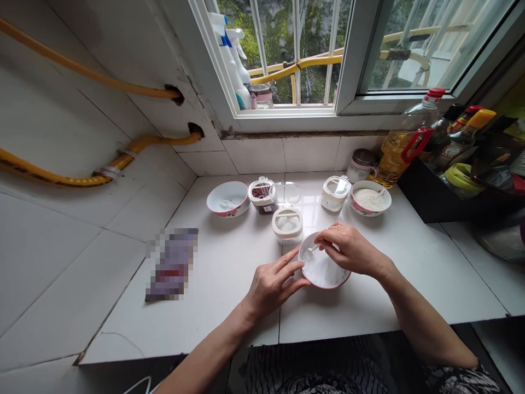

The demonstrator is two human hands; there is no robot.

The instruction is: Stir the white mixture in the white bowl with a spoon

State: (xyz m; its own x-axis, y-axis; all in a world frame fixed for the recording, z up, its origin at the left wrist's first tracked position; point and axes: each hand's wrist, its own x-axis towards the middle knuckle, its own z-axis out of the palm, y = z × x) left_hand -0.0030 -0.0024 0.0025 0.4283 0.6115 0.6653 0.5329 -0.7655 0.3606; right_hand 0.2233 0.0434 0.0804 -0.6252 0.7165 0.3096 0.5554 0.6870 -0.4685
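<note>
A white bowl (328, 278) with a pink rim stands on the counter in front of me, with a white substance inside that looks like powder or sugar. My left hand (273, 284) grips its left side, thumb low and fingers along the rim. Pinched in my right hand (348, 249) is a small white spoon (310, 251), its tip down in the bowl at the left. Just behind the bowl sits a square clear jar (287, 232) with a white rim. Another jar (262, 202), holding dark red bits, stands behind that with its clear lid (287, 192) raised.
At the back are a flowered bowl (225, 203), a white-lidded jar (335, 200) and a bowl of pale powder (371, 201). An oil bottle (400, 148) and a black box (430, 191) of bottles stand right. A blurred packet (172, 265) lies left.
</note>
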